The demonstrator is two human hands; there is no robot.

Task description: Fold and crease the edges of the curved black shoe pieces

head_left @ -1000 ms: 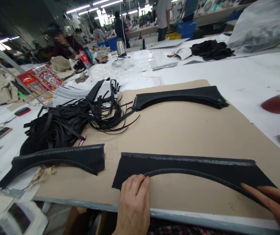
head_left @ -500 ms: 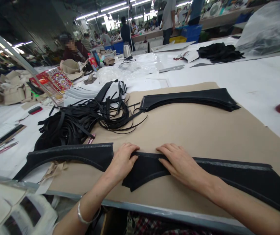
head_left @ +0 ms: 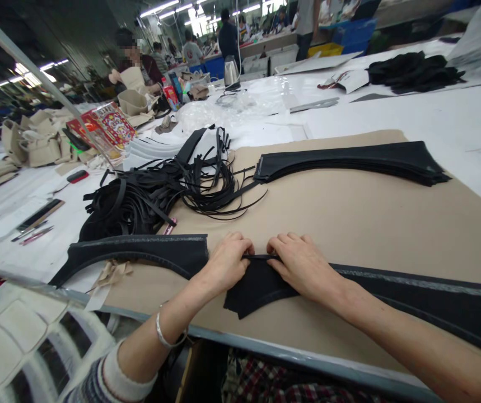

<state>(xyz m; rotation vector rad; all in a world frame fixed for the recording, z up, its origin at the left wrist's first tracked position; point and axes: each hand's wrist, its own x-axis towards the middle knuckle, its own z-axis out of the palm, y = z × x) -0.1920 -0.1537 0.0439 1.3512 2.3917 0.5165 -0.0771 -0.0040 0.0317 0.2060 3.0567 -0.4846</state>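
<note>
A long curved black fabric piece (head_left: pixel 412 299) lies on the brown cardboard sheet (head_left: pixel 349 218) near the table's front edge. My left hand (head_left: pixel 227 263) and my right hand (head_left: pixel 303 266) both rest on its left end, fingertips curled over and pinching the top edge. A second curved black piece (head_left: pixel 139 252) lies just to the left, its end touching my left hand. A silver bracelet circles my left wrist.
A stack of curved black pieces (head_left: pixel 349 159) lies at the far side of the cardboard. A tangle of black strips (head_left: pixel 156 193) sits to the left. Beige bags (head_left: pixel 34 145), a red printed box (head_left: pixel 106 123) and tools lie further left. Other people work at far tables.
A second ago my hands were at the piece's lower edge, far apart. They came together on its left end, and now the fingers curl tighter over the top edge.
</note>
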